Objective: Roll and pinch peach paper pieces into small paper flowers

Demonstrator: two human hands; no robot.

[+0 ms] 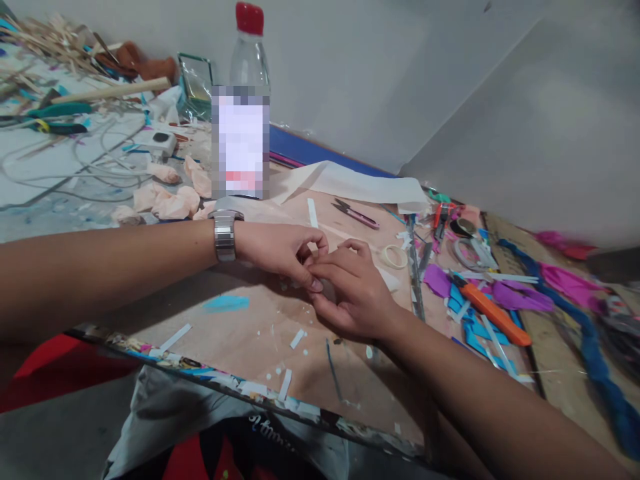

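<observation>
Grey wall [325, 87] is backing one seriously messy table [270, 347]. Two hands are meeting over its brown middle: the left hand [280, 247] is curling half closed, the right hand [357, 290] is bending its fingers loosely, and their fingertips are touching. Can't tell what, if anything, they're pinching. One cream ring [385, 259] is lying just beside the right hand, one pair of snips [360, 216] is lying further back, and one red-capped bottle [250, 60] is standing behind one phone [241, 143].

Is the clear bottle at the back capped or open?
Capped: the red cap sits on top of the clear bottle.
</observation>
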